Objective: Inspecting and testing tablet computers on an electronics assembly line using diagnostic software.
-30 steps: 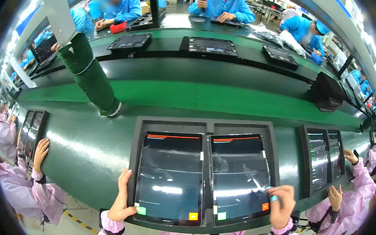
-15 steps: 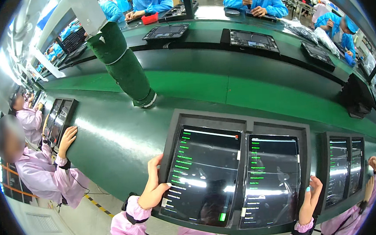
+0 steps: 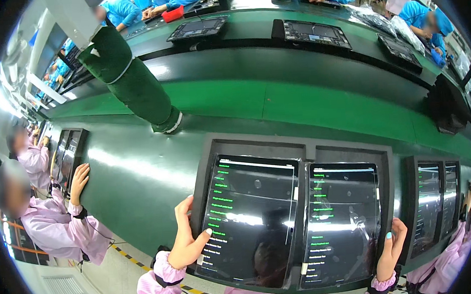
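A dark grey two-slot tray (image 3: 257, 141) lies before me on the green bench, with a tablet in each slot. The left tablet (image 3: 252, 200) and the right tablet (image 3: 341, 205) both show black screens with lists of green and white lines. Clear film with creases and reflections covers them. My left hand (image 3: 184, 233) holds the tray's left side, its fingers along the outer wall and its thumb at the left tablet's screen edge. At the right rim, my right hand (image 3: 393, 249) grips the tray with bent fingers; part of this grip is hidden.
Another two-tablet tray (image 3: 433, 210) stands to the right, beside a co-worker's hands. A green-wrapped post (image 3: 134, 86) rises at back left. Farther left, a co-worker's hand (image 3: 79, 183) rests near another tray (image 3: 69, 154). Opened devices (image 3: 315, 34) line the far bench.
The green box at the left tablet's lower right is gone, and more of its lines are green. The right tablet's list has changed too. Both my hands stay at the tray; the view has shifted slightly.
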The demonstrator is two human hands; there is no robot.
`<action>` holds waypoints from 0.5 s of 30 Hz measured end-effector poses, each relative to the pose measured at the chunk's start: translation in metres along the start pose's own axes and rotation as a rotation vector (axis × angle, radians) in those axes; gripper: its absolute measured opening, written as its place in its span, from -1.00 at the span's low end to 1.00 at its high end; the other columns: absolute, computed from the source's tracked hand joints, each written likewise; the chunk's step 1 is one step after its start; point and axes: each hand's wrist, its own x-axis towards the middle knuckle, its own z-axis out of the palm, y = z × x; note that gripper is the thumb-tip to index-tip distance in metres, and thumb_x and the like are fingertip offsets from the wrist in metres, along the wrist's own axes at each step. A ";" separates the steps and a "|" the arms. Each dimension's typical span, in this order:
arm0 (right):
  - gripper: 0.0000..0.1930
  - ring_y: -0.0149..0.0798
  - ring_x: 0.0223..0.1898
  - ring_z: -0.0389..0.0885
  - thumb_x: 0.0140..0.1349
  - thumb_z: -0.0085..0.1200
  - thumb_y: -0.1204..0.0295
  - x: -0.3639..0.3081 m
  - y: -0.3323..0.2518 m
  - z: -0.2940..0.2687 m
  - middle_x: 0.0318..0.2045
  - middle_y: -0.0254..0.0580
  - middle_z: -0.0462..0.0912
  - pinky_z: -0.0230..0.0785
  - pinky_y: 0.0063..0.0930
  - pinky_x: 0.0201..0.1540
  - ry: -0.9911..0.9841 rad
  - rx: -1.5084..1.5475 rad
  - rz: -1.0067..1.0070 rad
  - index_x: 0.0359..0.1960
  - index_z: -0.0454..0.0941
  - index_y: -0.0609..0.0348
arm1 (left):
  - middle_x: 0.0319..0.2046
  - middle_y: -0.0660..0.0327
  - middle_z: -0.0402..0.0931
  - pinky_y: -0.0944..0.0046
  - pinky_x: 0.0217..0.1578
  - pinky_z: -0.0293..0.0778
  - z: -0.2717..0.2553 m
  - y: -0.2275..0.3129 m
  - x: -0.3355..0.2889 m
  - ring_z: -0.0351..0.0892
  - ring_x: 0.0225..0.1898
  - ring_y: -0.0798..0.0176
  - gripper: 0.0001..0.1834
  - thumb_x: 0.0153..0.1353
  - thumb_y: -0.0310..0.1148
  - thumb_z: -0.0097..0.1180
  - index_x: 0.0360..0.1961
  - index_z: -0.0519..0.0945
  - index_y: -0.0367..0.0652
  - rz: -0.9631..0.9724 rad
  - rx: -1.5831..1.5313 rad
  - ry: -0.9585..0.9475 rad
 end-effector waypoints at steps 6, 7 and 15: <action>-0.64 -0.26 0.03 0.31 0.25 -0.23 0.38 0.003 -0.005 -0.001 -0.01 -0.13 0.34 0.06 -0.40 0.14 -0.009 -0.013 -0.013 0.04 0.24 0.32 | 0.18 0.04 -0.07 0.12 0.22 -0.01 0.001 0.012 0.001 -0.01 0.25 0.11 -0.11 -0.17 -0.47 -0.07 0.27 -0.13 -0.32 -0.010 -0.121 0.021; -0.63 -0.25 0.03 0.31 0.25 -0.23 0.36 0.004 -0.006 -0.001 -0.02 -0.12 0.35 0.06 -0.40 0.14 -0.012 -0.003 -0.022 0.03 0.25 0.33 | 0.18 0.04 -0.05 0.13 0.22 -0.02 0.001 0.010 0.001 -0.01 0.25 0.11 -0.10 -0.17 -0.44 -0.06 0.27 -0.11 -0.32 -0.028 -0.117 0.036; -0.62 -0.23 0.04 0.31 0.22 -0.20 0.35 0.004 -0.010 0.003 0.01 -0.09 0.34 0.07 -0.36 0.14 0.039 0.019 0.088 0.03 0.24 0.30 | 0.20 0.04 -0.04 0.12 0.23 -0.09 0.004 0.015 -0.001 -0.05 0.26 0.10 -0.12 -0.18 -0.31 -0.05 0.24 -0.02 -0.35 -0.093 -0.125 0.118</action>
